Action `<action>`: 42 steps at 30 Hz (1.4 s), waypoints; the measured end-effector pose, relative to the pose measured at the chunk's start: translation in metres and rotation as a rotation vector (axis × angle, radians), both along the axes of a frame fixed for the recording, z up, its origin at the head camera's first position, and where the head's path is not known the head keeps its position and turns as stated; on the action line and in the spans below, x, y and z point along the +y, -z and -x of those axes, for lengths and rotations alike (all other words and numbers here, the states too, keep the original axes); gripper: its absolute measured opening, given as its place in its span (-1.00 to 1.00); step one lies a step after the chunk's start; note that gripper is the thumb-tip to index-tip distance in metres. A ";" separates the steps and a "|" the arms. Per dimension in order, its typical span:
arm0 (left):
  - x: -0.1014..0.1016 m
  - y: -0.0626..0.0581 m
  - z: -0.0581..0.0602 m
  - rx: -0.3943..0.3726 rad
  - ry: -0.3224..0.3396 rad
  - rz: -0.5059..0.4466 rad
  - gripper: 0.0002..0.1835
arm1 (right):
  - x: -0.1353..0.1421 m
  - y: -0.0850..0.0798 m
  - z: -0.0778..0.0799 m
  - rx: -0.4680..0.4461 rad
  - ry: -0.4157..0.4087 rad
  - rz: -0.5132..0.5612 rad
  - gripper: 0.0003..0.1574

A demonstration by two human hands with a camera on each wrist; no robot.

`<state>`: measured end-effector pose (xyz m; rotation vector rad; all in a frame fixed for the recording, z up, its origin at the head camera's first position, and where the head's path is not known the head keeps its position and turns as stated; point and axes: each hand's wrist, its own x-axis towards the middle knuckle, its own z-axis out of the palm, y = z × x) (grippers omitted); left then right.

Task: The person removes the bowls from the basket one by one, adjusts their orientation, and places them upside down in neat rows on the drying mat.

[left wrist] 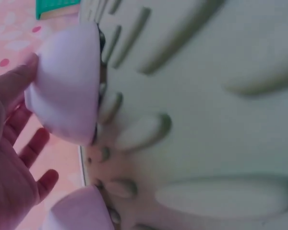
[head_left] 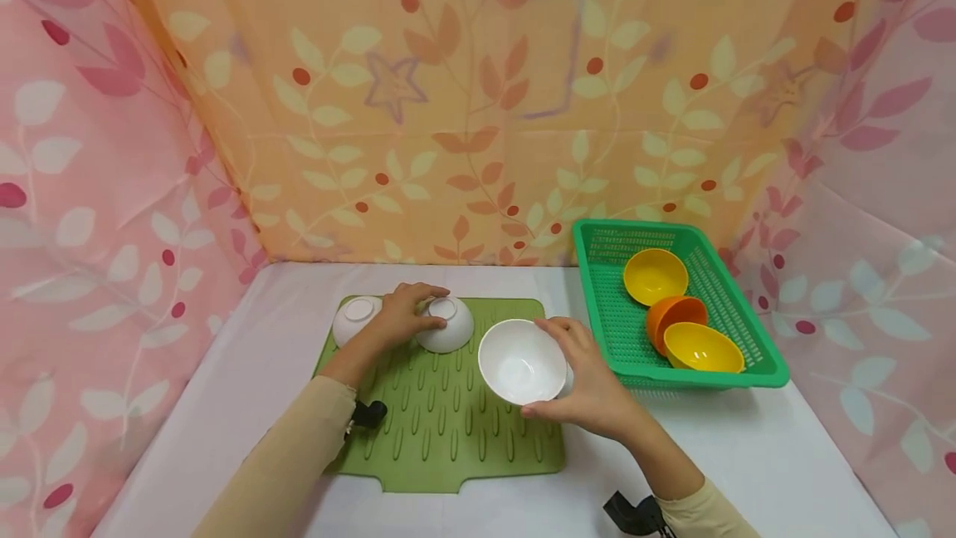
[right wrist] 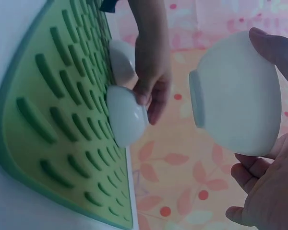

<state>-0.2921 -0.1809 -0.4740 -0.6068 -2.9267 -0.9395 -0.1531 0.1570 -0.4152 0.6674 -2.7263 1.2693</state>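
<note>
My right hand (head_left: pixel 590 376) grips a white bowl (head_left: pixel 520 364) at its side, thumb and fingers at the rim. That bowl is held up off the drying mat (head_left: pixel 448 413), its hollow facing the head camera. At the mat's far side, my left hand (head_left: pixel 403 314) has its thumb and fingers about the foot of a second white bowl (head_left: pixel 451 335), which lies upside down on the green mat. Left of it, partly covered by the left hand, a third white bowl (head_left: pixel 351 318) also stands upside down.
A green plastic basket (head_left: pixel 608 330) stands at the back right. It holds two yellow bowls (head_left: pixel 656 274) and an orange bowl (head_left: pixel 665 314). A white cloth covers the table (head_left: pixel 246 380), and patterned curtains (head_left: pixel 448 106) enclose it at the back and sides.
</note>
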 end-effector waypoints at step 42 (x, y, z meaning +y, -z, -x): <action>0.048 -0.028 -0.151 -0.667 0.194 -0.796 -0.38 | -0.009 0.024 0.001 0.290 -0.176 0.014 0.56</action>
